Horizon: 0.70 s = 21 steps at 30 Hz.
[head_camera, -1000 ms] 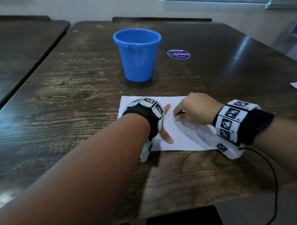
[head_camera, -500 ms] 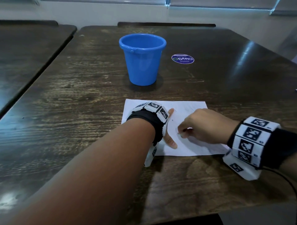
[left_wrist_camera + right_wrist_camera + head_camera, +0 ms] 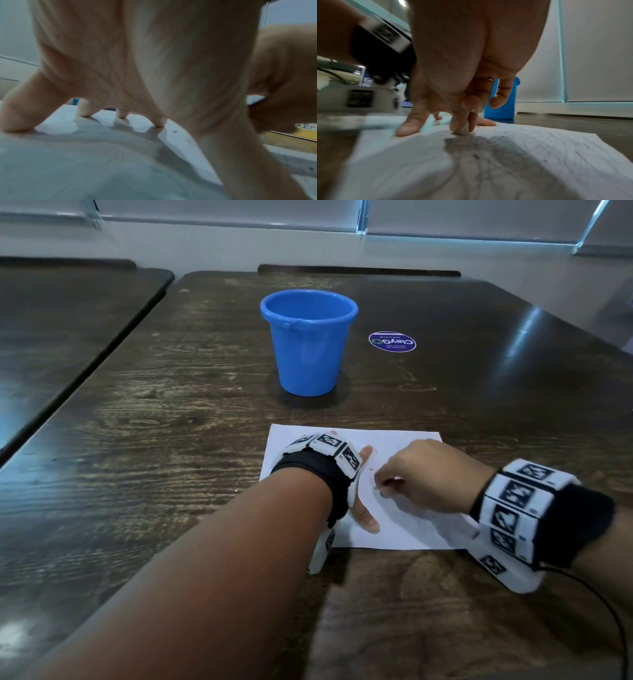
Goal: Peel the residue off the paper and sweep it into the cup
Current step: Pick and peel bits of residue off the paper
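The right hand (image 3: pixel 462 75) pinches a small grey lump of residue (image 3: pixel 462 130) between curled fingertips, pressed onto the white pencil-marked sheet of paper (image 3: pixel 404 529). The left hand (image 3: pixel 137 60) presses spread, straight fingers on that paper's left part. The blue plastic cup (image 3: pixel 310 344) stands upright beyond the paper on the dark wooden table (image 3: pixel 171 412).

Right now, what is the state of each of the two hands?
Left hand: open, fingers spread, pressing the white sheet of paper flat.
Right hand: closed, pinching a small grey lump against the paper.
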{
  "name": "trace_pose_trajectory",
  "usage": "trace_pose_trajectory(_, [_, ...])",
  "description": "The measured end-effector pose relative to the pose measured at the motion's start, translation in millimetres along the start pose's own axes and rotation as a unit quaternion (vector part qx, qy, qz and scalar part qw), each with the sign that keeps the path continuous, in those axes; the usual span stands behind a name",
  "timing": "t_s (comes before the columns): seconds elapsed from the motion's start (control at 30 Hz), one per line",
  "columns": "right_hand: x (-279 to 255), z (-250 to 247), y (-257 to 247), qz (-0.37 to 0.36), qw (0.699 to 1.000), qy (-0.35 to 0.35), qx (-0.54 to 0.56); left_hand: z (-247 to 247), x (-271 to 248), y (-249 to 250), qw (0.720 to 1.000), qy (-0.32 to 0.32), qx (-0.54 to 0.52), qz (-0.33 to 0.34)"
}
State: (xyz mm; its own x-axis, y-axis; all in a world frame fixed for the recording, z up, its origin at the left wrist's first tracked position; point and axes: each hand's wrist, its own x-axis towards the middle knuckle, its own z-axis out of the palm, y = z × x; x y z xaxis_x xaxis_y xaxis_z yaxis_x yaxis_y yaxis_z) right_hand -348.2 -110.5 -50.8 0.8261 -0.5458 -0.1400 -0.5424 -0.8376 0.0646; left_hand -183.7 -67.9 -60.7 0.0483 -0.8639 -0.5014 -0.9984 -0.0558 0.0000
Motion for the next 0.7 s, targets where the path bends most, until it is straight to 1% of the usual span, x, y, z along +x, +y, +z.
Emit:
trace_pose_trajectory(0.1, [-12.4, 0.6, -2.6, -0.009, 1.0, -0.024, 0.002, 0.4, 2.8, 0.2, 1.0, -0.004, 0.002, -0.011])
trace_pose_trajectory(0.17, [-11.1, -1.2, -1.1, 0.001, 1.0, -0.02, -0.003, 1.4, 3.9, -0.5, 1.0, -0.009, 0.003, -0.018])
trace_pose_trajectory(0.23, [-2.4, -1.7, 3.1, 0.023, 1.0, -0.003, -0.013, 1.7, 3.8, -0.9, 1.0, -0.012, 0.0, -0.018])
trace_pose_trajectory(0.3, [9.3, -3.1, 9.2, 0.063, 0.998, 0.006, 0.013, 2.8, 4.6, -1.0, 1.0, -0.011, -0.004, -0.016])
trace_pose_trajectory(0.37, [19.2, -6.3, 13.2, 0.08, 0.996, 0.005, 0.04, 4.4, 5.0, -1.0, 1.0, -0.006, -0.006, -0.015])
trace_pose_trajectory(0.5, [16.5, -3.7, 8.4, 0.041, 0.999, 0.003, 0.031, 3.8, 0.5, -1.3, 1.0, 0.004, -0.001, -0.014])
trace_pose_trajectory(0.63, [-7.4, -0.8, -2.6, -0.018, 0.999, -0.03, 0.004, 2.5, -2.7, -1.7, 1.0, -0.001, -0.025, -0.013])
trace_pose_trajectory(0.7, [-14.3, -2.8, -5.0, -0.02, 0.999, -0.045, 0.0, 2.6, -1.2, -2.0, 0.999, -0.005, -0.029, -0.013])
